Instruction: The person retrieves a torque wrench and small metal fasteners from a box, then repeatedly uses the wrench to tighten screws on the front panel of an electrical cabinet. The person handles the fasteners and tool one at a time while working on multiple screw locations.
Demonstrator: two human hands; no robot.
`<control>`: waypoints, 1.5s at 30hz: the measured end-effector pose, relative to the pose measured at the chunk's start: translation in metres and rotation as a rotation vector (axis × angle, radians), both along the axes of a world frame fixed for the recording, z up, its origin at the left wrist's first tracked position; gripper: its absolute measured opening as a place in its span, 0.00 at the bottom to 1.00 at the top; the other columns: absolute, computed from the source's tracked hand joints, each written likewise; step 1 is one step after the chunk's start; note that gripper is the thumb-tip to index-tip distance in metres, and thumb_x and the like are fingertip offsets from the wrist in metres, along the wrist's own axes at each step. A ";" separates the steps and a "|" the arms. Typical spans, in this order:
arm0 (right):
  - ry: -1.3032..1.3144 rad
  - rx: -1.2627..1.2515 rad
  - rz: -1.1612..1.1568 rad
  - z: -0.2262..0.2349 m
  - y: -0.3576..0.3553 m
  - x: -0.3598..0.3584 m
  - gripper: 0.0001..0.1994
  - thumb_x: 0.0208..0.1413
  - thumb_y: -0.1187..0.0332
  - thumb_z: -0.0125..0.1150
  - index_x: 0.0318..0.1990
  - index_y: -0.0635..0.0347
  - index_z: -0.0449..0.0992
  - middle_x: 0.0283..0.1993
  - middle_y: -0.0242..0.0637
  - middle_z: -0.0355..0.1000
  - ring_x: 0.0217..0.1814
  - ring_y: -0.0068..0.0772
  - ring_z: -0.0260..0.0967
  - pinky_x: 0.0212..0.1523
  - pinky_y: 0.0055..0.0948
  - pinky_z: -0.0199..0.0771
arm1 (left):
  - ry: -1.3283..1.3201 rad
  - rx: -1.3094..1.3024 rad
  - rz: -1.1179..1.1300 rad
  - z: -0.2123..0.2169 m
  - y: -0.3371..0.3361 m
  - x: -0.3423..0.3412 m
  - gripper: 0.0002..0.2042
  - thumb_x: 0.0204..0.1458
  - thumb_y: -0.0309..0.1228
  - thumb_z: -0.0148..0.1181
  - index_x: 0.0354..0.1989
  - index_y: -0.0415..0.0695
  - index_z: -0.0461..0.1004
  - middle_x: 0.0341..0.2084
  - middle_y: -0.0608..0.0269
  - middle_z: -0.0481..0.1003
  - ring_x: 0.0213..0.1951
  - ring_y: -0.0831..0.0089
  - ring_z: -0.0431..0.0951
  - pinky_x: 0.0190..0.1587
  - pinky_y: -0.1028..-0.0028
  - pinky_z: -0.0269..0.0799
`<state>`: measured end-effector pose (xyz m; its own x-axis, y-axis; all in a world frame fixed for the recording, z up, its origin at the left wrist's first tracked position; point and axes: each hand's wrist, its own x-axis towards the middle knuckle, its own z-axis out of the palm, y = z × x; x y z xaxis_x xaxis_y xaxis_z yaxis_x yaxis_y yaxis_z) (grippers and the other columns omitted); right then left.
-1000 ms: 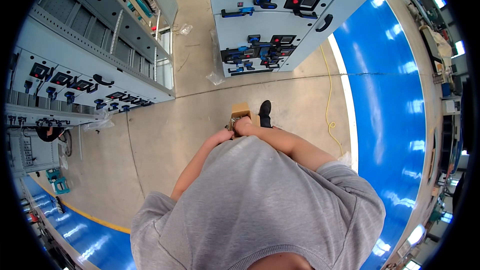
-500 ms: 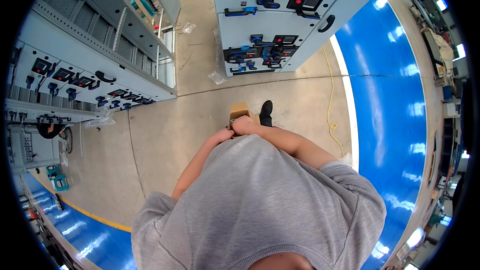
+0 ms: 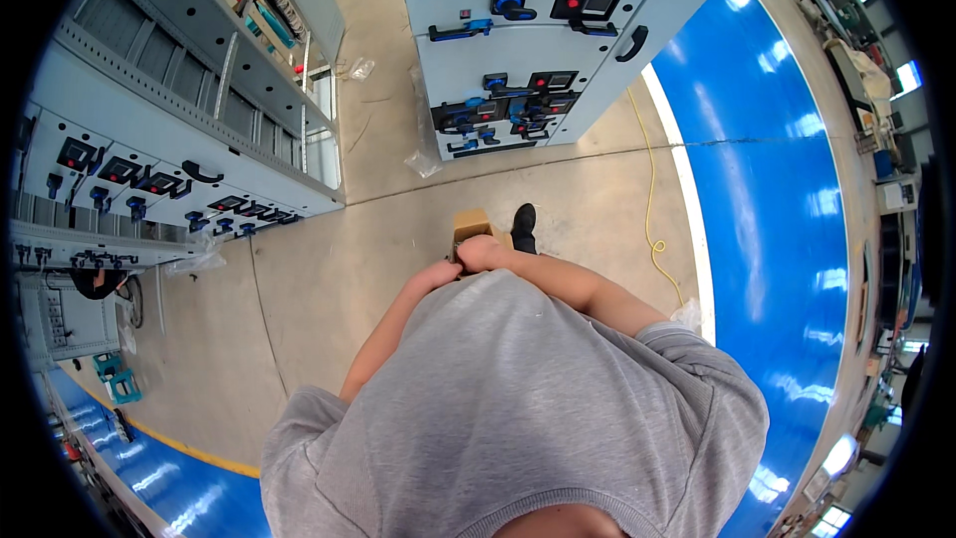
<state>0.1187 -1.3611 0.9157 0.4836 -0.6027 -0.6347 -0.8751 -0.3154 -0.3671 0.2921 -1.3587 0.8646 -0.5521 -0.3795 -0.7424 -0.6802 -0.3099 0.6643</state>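
Note:
Close in front of my shirt, a small brown cardboard box (image 3: 470, 217) stands with its flap raised. My right hand (image 3: 482, 252) lies over the near part of the box, its fingers curled inward and mostly hidden. Just to the left, my left hand (image 3: 436, 274) meets it, with closed fingertips by the box's left edge. Something small and dark shows between the two hands, too small to name. Beyond my right hand a black shoe (image 3: 524, 223) rests on the floor.
A grey switchgear cabinet (image 3: 518, 70) with blue-black handles rises ahead. Another cabinet row (image 3: 149, 144) with open frames runs along the left. A yellow cable (image 3: 651, 169) lies on the floor at right, beside a blue walkway (image 3: 757, 199). Plastic wrap (image 3: 423, 162) and a teal step stool (image 3: 118, 379) also show.
The view has shifted slightly, so the cabinets sit a little further left. Both hands stay together at the box, with little visible movement.

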 end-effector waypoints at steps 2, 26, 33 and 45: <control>-0.018 0.012 -0.042 -0.001 -0.001 -0.001 0.15 0.55 0.62 0.60 0.44 0.60 0.86 0.49 0.49 0.82 0.52 0.49 0.80 0.51 0.46 0.80 | 0.007 0.007 -0.009 -0.006 -0.002 0.000 0.24 0.67 0.38 0.46 0.68 0.42 0.70 0.64 0.53 0.73 0.63 0.62 0.72 0.65 0.62 0.68; -0.192 -0.077 -0.154 0.012 0.000 0.000 0.14 0.57 0.61 0.55 0.35 0.61 0.84 0.39 0.51 0.81 0.42 0.55 0.79 0.46 0.51 0.78 | -0.005 -0.038 0.021 -0.041 0.001 0.008 0.24 0.67 0.41 0.44 0.65 0.39 0.71 0.60 0.49 0.75 0.61 0.57 0.74 0.64 0.60 0.67; -0.594 -0.147 -0.513 -0.007 0.008 -0.015 0.13 0.65 0.65 0.51 0.41 0.66 0.77 0.38 0.53 0.79 0.42 0.59 0.77 0.46 0.51 0.76 | -0.092 -0.030 -0.032 0.003 0.001 -0.001 0.23 0.65 0.38 0.46 0.60 0.36 0.76 0.56 0.47 0.78 0.58 0.58 0.76 0.61 0.60 0.69; -1.098 0.658 -1.188 0.002 0.013 -0.060 0.08 0.59 0.74 0.44 0.28 0.58 0.67 0.21 0.27 0.58 0.20 0.22 0.49 0.21 0.27 0.48 | -0.202 -0.110 -0.089 0.003 -0.003 0.007 0.22 0.62 0.42 0.47 0.48 0.34 0.80 0.46 0.46 0.82 0.48 0.57 0.80 0.52 0.58 0.72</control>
<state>0.0585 -1.3482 0.9180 0.3440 -0.7164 -0.6070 0.2212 0.6901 -0.6891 0.2989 -1.3615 0.8675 -0.4320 -0.4204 -0.7979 -0.8238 -0.1761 0.5388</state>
